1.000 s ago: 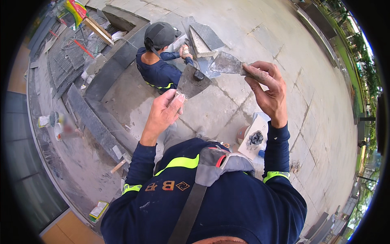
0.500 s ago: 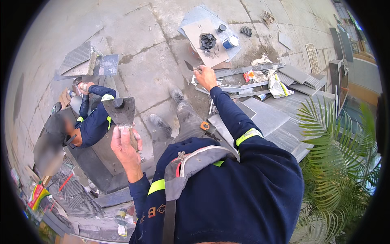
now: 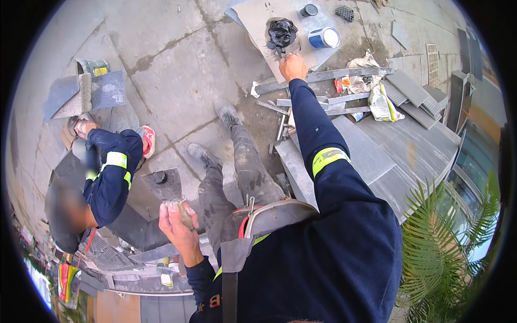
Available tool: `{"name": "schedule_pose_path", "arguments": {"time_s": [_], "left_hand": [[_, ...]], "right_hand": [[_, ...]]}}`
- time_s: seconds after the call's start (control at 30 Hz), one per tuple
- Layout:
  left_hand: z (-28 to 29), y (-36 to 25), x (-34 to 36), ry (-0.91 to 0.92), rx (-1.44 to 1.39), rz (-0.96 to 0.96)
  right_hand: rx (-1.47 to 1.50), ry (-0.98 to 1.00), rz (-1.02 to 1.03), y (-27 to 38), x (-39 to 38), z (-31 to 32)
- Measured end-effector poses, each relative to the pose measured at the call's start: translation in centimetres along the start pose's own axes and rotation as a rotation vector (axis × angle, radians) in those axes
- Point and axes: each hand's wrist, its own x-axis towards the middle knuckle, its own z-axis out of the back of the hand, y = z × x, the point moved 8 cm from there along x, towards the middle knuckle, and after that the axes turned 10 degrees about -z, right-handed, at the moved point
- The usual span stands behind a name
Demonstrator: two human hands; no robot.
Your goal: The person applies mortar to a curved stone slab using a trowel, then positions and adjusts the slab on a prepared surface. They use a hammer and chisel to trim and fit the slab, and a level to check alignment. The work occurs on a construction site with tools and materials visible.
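The right hand point(image 3: 293, 68) had come near the black goo point(image 3: 282, 33), within reach; its grip was hidden. Left fingers point(image 3: 174, 218) squeezed the scraper point(image 3: 170, 188).

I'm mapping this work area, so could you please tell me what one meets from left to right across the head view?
Co-worker → left hand holding a broad-bladed scraper → right hand → blue-and-white can → white-and-green bag → palm fronds.
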Motion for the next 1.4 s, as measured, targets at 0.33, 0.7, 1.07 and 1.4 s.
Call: {"name": "schedule_pose_path", "arguments": {"time_s": [0.33,0.7,1.07,1.4], "left_hand": [[0.0,0.4,1.6,-0.146,0.004,0.038],[0.0,-0.6,1.0,-0.131,0.024,-0.021],[7.3,-11.9,-4.4,0.007,-0.066,-0.142],[21.4,-10.3,-20.3,-0.317,-0.315,-0.251]], "right_hand": [[-0.096,0.021,0.024,0.9,2.6,-3.4],[-0.063,0.174,0.295,4.5,0.0,-2.3],[0.695,0.987,0.741,31.0,-28.1,26.6],[0.343,1.262,1.543,44.5,-55.7,31.4]]}}
